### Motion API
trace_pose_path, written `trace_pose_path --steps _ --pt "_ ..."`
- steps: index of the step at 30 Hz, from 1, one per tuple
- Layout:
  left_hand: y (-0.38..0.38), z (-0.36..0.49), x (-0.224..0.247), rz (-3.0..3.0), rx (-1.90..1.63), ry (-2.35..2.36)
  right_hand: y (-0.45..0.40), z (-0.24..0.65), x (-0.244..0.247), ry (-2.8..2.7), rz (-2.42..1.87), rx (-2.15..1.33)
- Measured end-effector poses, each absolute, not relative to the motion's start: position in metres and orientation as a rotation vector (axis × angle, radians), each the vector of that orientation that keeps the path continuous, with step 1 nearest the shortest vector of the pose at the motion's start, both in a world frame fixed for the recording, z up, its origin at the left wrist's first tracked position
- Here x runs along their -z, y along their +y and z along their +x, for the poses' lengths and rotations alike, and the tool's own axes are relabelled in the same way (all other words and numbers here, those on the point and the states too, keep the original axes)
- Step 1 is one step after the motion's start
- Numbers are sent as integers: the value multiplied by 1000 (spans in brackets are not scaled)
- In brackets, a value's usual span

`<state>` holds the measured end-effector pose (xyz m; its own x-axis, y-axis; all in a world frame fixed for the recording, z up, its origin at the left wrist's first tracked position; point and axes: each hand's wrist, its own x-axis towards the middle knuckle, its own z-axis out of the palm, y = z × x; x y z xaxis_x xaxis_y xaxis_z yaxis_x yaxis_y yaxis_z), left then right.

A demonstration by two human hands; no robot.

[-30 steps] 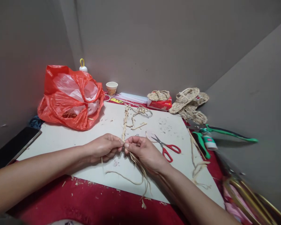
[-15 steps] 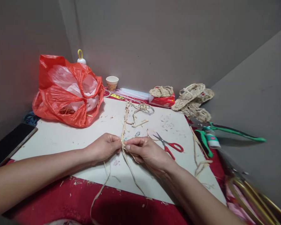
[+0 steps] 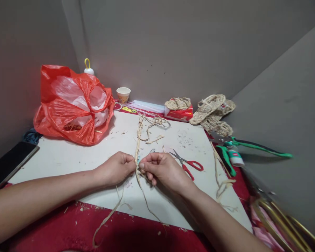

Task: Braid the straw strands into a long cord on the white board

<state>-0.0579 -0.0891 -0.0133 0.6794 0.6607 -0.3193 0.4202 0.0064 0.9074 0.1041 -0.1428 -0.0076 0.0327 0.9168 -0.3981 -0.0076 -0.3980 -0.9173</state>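
Observation:
A thin braided straw cord (image 3: 139,140) runs from the back middle of the white board (image 3: 68,155) toward me. My left hand (image 3: 120,167) pinches the cord's near end from the left. Just right of it, my right hand (image 3: 160,168) has thumb and index finger pinched on a straw strand beside the cord. Loose strands (image 3: 144,196) hang from between the hands toward the board's front edge. Red-handled scissors (image 3: 186,162) lie partly open to the right of my right hand.
A red plastic bag (image 3: 76,108) and a phone (image 3: 12,162) are on the left. Behind are a paper cup (image 3: 123,95) and woven straw pieces (image 3: 210,110). Green-handled pliers (image 3: 259,147), a bottle (image 3: 236,157) and large gold-handled shears (image 3: 280,220) are at right.
The view has shifted slightly. My right hand has drawn a little away from the left, opening a small gap, and its lower fingers show more.

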Motion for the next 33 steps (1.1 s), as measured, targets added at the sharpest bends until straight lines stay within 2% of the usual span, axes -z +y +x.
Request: trace_pose_path --steps 5,11,16,28,33 --pt "-90 -58 13 1615 -239 909 -144 104 4 -997 -1560 -1450" --pt "-90 -58 14 1626 -262 896 -145 111 -3 -985 -1463 -1616" --pt "-90 -58 13 1635 -248 896 -145 109 -7 -1029 -1576 -1539" --pt "-91 -58 10 1611 -234 914 -144 107 6 -1157 -1516 -1591" --pt "-92 -58 12 1584 -266 874 -143 106 9 -1016 -1452 -1604"
